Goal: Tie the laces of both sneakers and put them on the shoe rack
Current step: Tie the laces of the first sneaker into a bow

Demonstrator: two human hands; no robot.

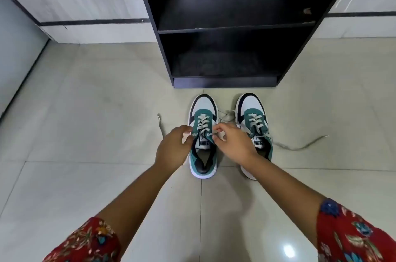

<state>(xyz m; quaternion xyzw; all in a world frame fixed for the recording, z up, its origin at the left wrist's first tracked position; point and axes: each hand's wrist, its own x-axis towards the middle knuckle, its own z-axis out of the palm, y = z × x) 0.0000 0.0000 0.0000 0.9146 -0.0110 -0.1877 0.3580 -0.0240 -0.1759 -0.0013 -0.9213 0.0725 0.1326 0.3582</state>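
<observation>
Open floor around sneakers

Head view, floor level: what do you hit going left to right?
Loose lace end → left hand → left sneaker → right hand → right sneaker → trailing lace.

You can read "PUMA" upside down on the white tongue label of the left sneaker, with a small logo mark above it. The right sneaker carries the same tongue label, its lettering too blurred to read with certainty.
</observation>
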